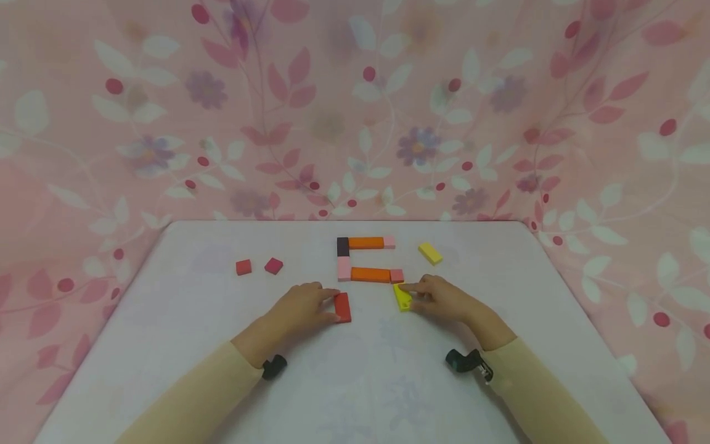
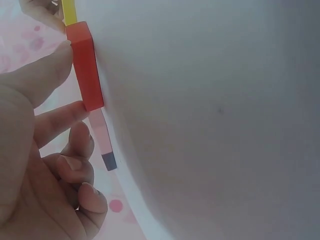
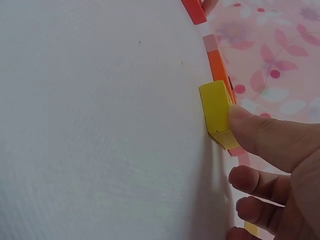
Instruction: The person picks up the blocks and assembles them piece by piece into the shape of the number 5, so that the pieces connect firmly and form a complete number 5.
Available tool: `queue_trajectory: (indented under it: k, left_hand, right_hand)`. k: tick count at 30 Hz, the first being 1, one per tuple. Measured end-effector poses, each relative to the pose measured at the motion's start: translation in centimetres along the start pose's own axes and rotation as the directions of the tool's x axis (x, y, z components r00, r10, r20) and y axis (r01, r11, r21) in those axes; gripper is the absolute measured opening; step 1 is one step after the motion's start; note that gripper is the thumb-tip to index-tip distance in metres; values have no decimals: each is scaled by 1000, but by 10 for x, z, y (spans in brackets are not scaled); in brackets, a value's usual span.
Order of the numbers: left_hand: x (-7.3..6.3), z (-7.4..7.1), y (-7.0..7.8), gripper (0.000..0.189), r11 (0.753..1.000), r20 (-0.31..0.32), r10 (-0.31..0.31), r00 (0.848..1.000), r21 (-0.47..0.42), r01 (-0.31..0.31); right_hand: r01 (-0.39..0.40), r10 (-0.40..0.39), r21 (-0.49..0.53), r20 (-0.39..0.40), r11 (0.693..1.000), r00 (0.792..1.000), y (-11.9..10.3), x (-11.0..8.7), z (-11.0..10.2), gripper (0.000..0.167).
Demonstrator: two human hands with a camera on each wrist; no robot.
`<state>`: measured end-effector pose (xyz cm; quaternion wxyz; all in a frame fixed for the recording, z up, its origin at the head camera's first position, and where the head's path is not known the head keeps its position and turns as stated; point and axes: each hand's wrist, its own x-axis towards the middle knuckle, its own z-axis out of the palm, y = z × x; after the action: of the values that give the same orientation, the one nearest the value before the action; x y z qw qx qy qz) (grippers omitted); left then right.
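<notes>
Beige sleeves (image 1: 191,398), then red block (image 1: 343,308), yellow block (image 1: 401,298) (both oblong)

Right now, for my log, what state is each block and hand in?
Left hand, pinching red block
Red block, held
Right hand, pinching nearer yellow block
Nearer yellow block, held
Farther yellow block, lying loose
Orange blocks, unheld, roughly parallel
Pink blocks, unheld
Black block, unheld
Small reddish blocks, apart

Two yellow blocks (image 1: 400,297), two orange blocks (image 1: 370,275), one long red block (image 1: 343,307).
</notes>
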<state>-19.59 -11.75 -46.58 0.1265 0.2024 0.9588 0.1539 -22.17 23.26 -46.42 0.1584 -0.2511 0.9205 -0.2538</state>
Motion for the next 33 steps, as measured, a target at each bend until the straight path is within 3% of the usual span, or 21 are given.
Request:
queue_trajectory:
  k: [33]
  left_hand:
    - [5, 5, 17, 58, 996, -23, 48, 999, 74, -46]
  right_hand:
    - [-40, 39, 14, 39, 999, 998, -3, 1, -3, 46]
